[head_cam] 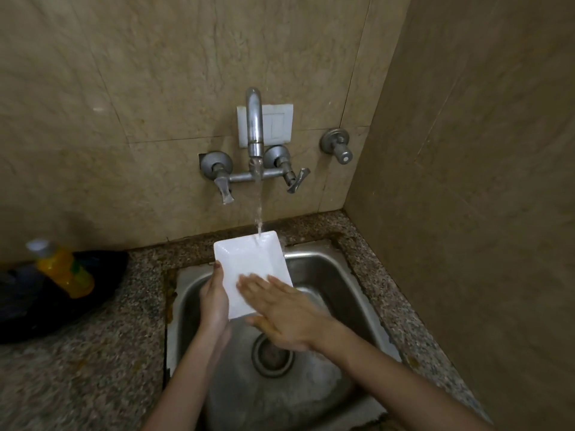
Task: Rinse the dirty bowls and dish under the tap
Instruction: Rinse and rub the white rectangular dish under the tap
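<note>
Right grip [280,311] blurred, hides dish [249,261] near corner; yellow bottle [63,270] blurred; black bag [31,306] cut off left

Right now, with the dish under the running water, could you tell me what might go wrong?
1. Only the left hand grips the white dish, by one edge, while the right hand rubs it with flat fingers; wet, it could slip and chip against the steel sink.
2. The water stream lands near the dish's far rim, so it may splash onto the counter or toward the switch plate behind the tap.
</note>
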